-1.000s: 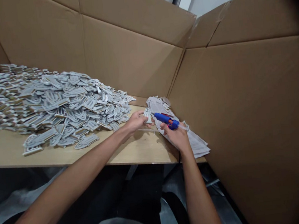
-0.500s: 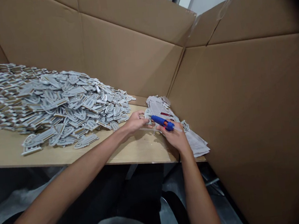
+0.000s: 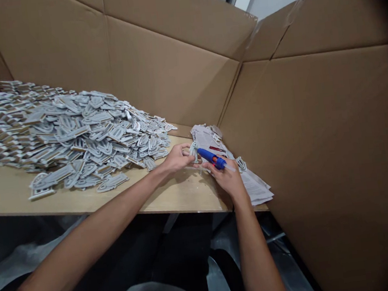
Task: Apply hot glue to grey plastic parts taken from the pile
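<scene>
Between the fingers of my left hand (image 3: 178, 157) is a small pale grey-white cut-out piece (image 3: 193, 151), held upright above the table. My right hand (image 3: 228, 175) is wrapped round a blue glue gun (image 3: 211, 158), and a clear glue stick (image 3: 230, 167) pokes out of its back end. The gun's nozzle points left at the piece; whether it touches cannot be made out. To the left lies a large heap of similar grey-white pieces (image 3: 101, 132), some with brown edges.
Printed paper sheets (image 3: 256, 187) lie along the table's right side, with a red-handled tool (image 3: 217, 149) and a loose piece (image 3: 241, 164) on them. Cardboard walls (image 3: 318, 126) enclose the wooden table (image 3: 172, 199) at the back and right.
The piece in my left hand has turned slightly and sits a little farther right. The glue gun stays close beside it, its nozzle now covering less of the piece.
</scene>
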Demonstrator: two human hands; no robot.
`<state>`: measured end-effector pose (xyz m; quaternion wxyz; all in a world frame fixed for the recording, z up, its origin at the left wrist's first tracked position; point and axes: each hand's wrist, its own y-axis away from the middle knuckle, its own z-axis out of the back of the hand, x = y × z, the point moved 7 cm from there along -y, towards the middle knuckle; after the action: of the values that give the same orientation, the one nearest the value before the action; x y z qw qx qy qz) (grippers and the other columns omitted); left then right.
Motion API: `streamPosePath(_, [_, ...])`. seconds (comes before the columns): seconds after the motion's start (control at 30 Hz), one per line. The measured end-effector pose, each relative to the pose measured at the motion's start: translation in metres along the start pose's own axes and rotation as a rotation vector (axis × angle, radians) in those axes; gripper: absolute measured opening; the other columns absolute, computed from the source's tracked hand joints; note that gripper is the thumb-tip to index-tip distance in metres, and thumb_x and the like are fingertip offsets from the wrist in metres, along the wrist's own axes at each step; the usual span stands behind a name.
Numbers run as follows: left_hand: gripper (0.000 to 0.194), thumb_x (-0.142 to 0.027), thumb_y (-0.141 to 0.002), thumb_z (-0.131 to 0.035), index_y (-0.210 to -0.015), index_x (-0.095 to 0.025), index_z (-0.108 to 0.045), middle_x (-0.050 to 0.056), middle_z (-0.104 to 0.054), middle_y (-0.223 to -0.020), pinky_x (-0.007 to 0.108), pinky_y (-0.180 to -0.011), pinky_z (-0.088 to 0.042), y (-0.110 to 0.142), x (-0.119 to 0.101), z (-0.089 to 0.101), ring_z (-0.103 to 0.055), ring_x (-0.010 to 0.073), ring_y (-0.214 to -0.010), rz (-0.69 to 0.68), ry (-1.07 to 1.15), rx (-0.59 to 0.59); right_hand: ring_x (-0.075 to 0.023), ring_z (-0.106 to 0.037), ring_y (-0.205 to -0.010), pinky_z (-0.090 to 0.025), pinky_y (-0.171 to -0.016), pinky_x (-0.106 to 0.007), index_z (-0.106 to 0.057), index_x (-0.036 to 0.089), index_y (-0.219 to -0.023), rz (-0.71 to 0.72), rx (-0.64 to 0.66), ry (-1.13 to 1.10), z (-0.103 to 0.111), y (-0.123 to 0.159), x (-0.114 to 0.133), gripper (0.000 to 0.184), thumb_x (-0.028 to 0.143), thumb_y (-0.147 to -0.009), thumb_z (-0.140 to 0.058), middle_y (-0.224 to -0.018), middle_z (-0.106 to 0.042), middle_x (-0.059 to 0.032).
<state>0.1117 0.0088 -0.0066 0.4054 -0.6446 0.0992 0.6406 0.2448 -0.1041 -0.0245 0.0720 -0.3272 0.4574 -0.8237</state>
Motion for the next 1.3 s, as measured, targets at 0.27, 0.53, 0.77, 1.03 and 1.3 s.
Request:
streamPosePath(0.27, [0.026,-0.011,-0.077,-0.071,-0.102,-0.013,-0.064,0.007,-0.075,-0.079,0.018,-0.054,-0.056,0.007,-0.011,0.0,-0.075,0.0174,-0.068,-0.097,-0.116,-0.052,-0.0142,-0.045,-0.057,-0.034,-0.057,-0.026,-0.077,0.016,-0.089,-0.004,0.016,0.029,-0.001,0.001,0.001,0.041,0.056,-0.088,-0.068,-0.065,-0.063,-0.001])
streamPosePath(0.53, [0.027,-0.013,-0.075,-0.075,-0.1,-0.014,-0.065,0.005,-0.074,-0.074,0.017,-0.05,-0.054,0.003,-0.007,0.003,-0.074,0.0173,-0.063,-0.119,-0.152,-0.041,-0.0144,-0.043,-0.055,-0.033,-0.055,-0.026,-0.075,0.018,-0.081,-0.01,0.011,0.051,0.0,0.001,-0.001,0.044,0.061,-0.086,-0.068,-0.061,-0.06,-0.0005])
streamPosePath(0.77, [0.028,-0.012,-0.076,-0.073,-0.103,-0.014,-0.065,0.005,-0.073,-0.075,0.018,-0.049,-0.054,0.001,-0.005,0.005,-0.074,0.019,-0.065,-0.141,-0.185,-0.047,-0.0161,-0.05,-0.056,-0.033,-0.056,-0.027,-0.075,0.018,-0.082,0.0,0.023,0.064,0.0,0.0,-0.001,0.043,0.06,-0.087,-0.067,-0.066,-0.064,-0.0033])
streamPosePath(1.03, [0.027,-0.008,-0.075,-0.071,-0.101,-0.013,-0.066,0.006,-0.074,-0.076,0.018,-0.049,-0.055,0.002,-0.009,0.004,-0.074,0.0184,-0.064,-0.128,-0.182,-0.06,-0.0185,-0.056,-0.059,-0.035,-0.058,-0.027,-0.076,0.02,-0.087,0.01,0.048,0.087,0.0,0.001,0.004,0.037,0.054,-0.091,-0.064,-0.069,-0.067,-0.0038])
streamPosePath(1.3, [0.018,-0.016,-0.084,-0.065,-0.1,-0.012,-0.07,0.006,-0.076,-0.078,0.02,-0.059,-0.061,-0.001,-0.003,-0.001,-0.075,0.0169,-0.067,-0.103,-0.088,0.014,-0.0199,-0.057,-0.066,-0.032,-0.061,-0.027,-0.063,0.02,-0.086,0.144,0.087,0.222,-0.006,0.003,0.02,0.036,0.053,-0.097,-0.055,-0.078,-0.068,-0.0052])
